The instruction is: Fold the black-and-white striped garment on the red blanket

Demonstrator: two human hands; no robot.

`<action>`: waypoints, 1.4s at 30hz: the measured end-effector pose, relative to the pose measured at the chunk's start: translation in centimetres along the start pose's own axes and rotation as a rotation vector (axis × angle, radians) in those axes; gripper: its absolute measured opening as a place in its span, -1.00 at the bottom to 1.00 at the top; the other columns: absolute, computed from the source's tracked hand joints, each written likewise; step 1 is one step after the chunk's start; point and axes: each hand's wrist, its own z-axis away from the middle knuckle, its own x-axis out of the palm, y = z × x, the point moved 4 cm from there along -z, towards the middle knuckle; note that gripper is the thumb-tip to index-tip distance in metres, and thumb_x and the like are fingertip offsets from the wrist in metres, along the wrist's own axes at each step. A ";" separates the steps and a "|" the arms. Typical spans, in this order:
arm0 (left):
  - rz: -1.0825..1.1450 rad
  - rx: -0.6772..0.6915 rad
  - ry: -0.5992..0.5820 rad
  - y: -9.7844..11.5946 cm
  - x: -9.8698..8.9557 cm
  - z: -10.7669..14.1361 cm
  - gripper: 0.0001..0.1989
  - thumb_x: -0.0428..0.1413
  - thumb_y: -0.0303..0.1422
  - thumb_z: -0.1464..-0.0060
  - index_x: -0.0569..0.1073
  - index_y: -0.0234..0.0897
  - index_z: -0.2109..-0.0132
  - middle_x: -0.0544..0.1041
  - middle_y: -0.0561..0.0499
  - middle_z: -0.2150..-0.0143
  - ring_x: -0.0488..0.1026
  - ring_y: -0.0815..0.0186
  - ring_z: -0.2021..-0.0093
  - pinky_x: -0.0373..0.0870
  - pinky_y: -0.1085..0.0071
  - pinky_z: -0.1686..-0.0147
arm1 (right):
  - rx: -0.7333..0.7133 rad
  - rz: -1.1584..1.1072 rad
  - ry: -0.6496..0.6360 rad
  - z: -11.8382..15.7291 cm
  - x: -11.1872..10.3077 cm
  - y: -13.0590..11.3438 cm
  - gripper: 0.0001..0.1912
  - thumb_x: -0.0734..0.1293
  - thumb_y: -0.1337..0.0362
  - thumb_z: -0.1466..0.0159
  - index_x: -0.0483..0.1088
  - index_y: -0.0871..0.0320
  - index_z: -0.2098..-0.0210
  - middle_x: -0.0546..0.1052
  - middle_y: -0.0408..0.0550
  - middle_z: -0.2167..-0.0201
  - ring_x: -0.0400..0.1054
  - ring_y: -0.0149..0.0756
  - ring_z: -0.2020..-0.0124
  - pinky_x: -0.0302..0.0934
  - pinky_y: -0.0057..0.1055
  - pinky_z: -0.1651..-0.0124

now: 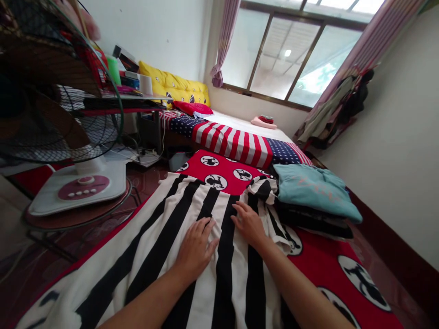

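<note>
Both hands flat, open, palms down on striped cloth (192, 237): left hand (196, 246), right hand (249, 225); nothing gripped. Cloth spread on bed, unfolded, part-smoothed. Folded pile (313, 196) just right of cloth. Fan (58, 91) well left.

text: none legible | teal shirt (315, 189): faint print, unreadable | labels: none

We press our left hand (195, 249) and right hand (248, 224) flat, fingers spread, on a black-and-white striped garment (178, 237) spread over the red bed cover (325, 265). Folded clothes, seemingly teal on black (313, 189), lie just right.
</note>
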 end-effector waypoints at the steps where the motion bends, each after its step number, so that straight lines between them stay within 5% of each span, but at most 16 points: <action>1: -0.012 -0.026 0.007 -0.3 0.0 0.1 -0.58 -0.06 -0.26 -0.25 0.31 -0.25 -0.20 0.37 -0.15 -0.21 0.28 0.11 -0.23 0.25 0.08 -0.21 | -0.055 -0.038 -0.046 -0.3 0.5 -0.1 -0.51 0.14 0.11 -0.34 0.23 0.03 -0.24 0.24 -0.03 -0.29 0.12 -0.17 -0.27 0.01 -0.19 -0.26; 4: -0.104 -0.092 0.021 -1.5 -0.2 0.4 -0.55 -0.07 -0.30 -0.25 0.28 -0.33 -0.24 0.30 -0.19 -0.28 0.21 0.10 -0.29 0.18 0.07 -0.26 | 0.108 0.015 -0.138 -1.2 2.1 3.2 -0.45 0.06 0.08 -0.38 0.06 -0.02 -0.33 0.06 -0.11 -0.38 -0.06 -0.16 -0.36 -0.11 -0.08 -0.32; 8: -0.222 -0.148 0.023 -2.5 -0.3 0.9 -0.47 0.00 -0.27 -0.19 0.27 -0.41 -0.26 0.19 -0.22 -0.34 0.08 0.05 -0.35 0.08 0.05 -0.31 | 0.270 0.118 -0.126 -2.2 2.5 7.1 -0.42 0.01 0.10 -0.39 0.00 0.08 -0.36 0.04 -0.13 -0.38 -0.06 -0.22 -0.36 -0.14 -0.22 -0.34; 14: -0.252 -0.169 -0.019 -2.0 -0.3 0.7 -0.46 -0.01 -0.16 -0.19 0.30 -0.26 -0.27 0.14 -0.15 -0.38 -0.02 0.02 -0.39 -0.01 0.04 -0.32 | 0.518 0.154 -0.164 -0.4 2.3 3.6 -0.38 0.00 0.06 -0.38 0.01 0.17 -0.36 0.04 0.11 -0.37 -0.09 0.04 -0.36 -0.11 0.05 -0.29; 17: -0.262 -0.189 -0.038 -1.8 -0.3 0.7 -0.44 -0.03 -0.14 -0.20 0.27 -0.25 -0.29 0.10 -0.14 -0.39 -0.05 0.03 -0.40 -0.05 0.05 -0.33 | 0.339 0.112 -0.160 2.7 2.5 1.5 -0.37 0.02 0.01 -0.37 -0.02 0.09 -0.37 0.00 0.04 -0.39 -0.15 0.01 -0.39 -0.09 0.06 -0.28; 19: -0.261 -0.190 -0.053 -1.8 -0.4 0.7 -0.44 -0.04 -0.13 -0.21 0.25 -0.24 -0.30 0.08 -0.13 -0.40 -0.07 0.04 -0.40 -0.08 0.06 -0.34 | 0.180 0.095 -0.143 5.0 2.2 2.2 -0.40 0.01 0.00 -0.37 -0.01 0.00 -0.36 -0.01 -0.07 -0.40 -0.18 -0.12 -0.40 -0.12 -0.04 -0.32; 24: -0.260 -0.199 -0.081 -1.5 -0.7 0.6 -0.43 -0.05 -0.12 -0.22 0.25 -0.25 -0.30 0.04 -0.16 -0.41 -0.11 0.03 -0.41 -0.12 0.05 -0.34 | 0.524 0.245 -0.196 7.1 -0.3 7.3 -0.45 -0.02 0.23 -0.37 0.12 0.26 -0.30 0.20 0.21 -0.29 0.09 -0.11 -0.30 0.06 -0.12 -0.22; 28: -0.256 -0.206 -0.096 -1.1 -0.6 0.6 -0.44 -0.05 -0.14 -0.22 0.25 -0.26 -0.30 0.03 -0.20 -0.41 -0.11 0.00 -0.41 -0.13 0.02 -0.34 | 0.479 0.285 -0.158 5.2 -0.7 3.0 -0.48 0.14 0.20 -0.31 0.26 0.21 -0.23 0.16 0.22 -0.32 0.00 0.06 -0.33 -0.03 0.05 -0.23; 33: -0.181 -0.098 -0.143 -1.0 -1.7 0.6 -0.47 0.05 -0.20 -0.14 0.34 -0.27 -0.23 0.20 -0.24 -0.34 0.11 0.01 -0.34 0.11 0.07 -0.27 | 0.364 0.076 -0.004 5.4 1.5 -1.1 -0.48 0.04 0.13 -0.37 0.18 0.02 -0.28 0.12 -0.08 -0.35 -0.04 -0.09 -0.36 -0.05 -0.03 -0.28; 37: 0.054 -0.083 -0.295 -3.3 -4.4 -3.3 -0.76 0.17 -0.24 0.02 0.62 -0.15 0.19 0.61 -0.05 0.11 0.51 0.11 0.04 0.43 0.29 0.04 | 0.361 -0.013 0.055 6.0 2.2 -0.2 -0.50 0.08 0.11 -0.35 0.28 0.06 -0.21 0.20 -0.07 -0.31 0.00 -0.10 -0.34 -0.04 -0.05 -0.28; 39: 0.093 -0.152 -0.276 -5.9 -6.1 -6.7 -0.79 0.11 -0.25 -0.01 0.62 -0.19 0.39 0.62 0.01 0.38 0.56 0.18 0.25 0.45 0.37 0.19 | 0.365 -0.040 0.088 6.0 2.2 0.2 -0.51 0.09 0.12 -0.34 0.31 0.07 -0.19 0.23 -0.06 -0.30 0.02 -0.09 -0.33 -0.03 -0.04 -0.28; 42: 0.061 -0.257 -0.112 -10.4 -8.3 -12.0 -0.75 0.03 -0.38 -0.05 0.62 -0.25 0.26 0.63 -0.04 0.24 0.53 0.19 0.14 0.40 0.37 0.11 | 0.363 -0.070 0.132 5.9 2.1 0.3 -0.54 0.12 0.14 -0.32 0.34 0.08 -0.15 0.27 -0.04 -0.27 0.06 -0.07 -0.31 -0.01 -0.03 -0.26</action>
